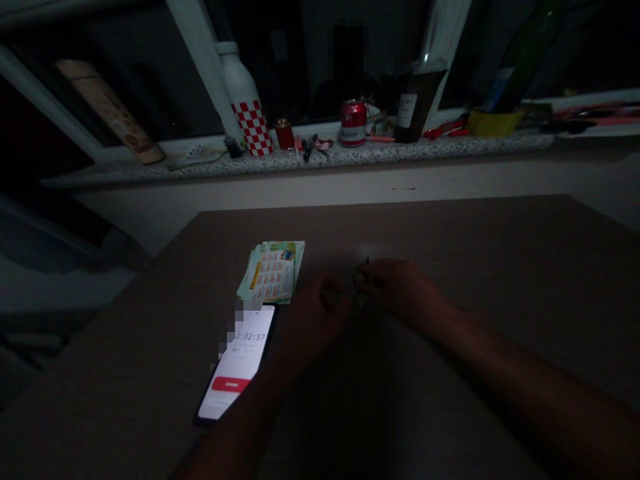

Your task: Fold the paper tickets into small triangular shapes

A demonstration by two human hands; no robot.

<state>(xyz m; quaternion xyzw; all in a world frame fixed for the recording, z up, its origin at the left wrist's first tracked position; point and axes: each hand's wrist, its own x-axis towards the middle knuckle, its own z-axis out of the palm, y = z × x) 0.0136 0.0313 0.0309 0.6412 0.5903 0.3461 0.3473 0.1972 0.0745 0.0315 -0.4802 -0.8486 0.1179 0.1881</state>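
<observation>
- Brown wood-grain tabletop, dim, lies under both of my hands.
- Lit rectangular smartphone with a dark rim, partly hidden by my left forearm.
- My left hand: fingers curled, thumb apart from them, nothing seen between; it sits just left of what my right fingers hold, seemingly without contact.
- My right hand: thumb and fingers pinch the piece from its right side, so this is the nearer hand.
- Green-and-white stack of printed paper cards, beyond the phone, left of both hands.
- Thin pale-green piece, perhaps paper: at my right fingertips, its long axis apparently running away from me, across the gap between my hands.
</observation>
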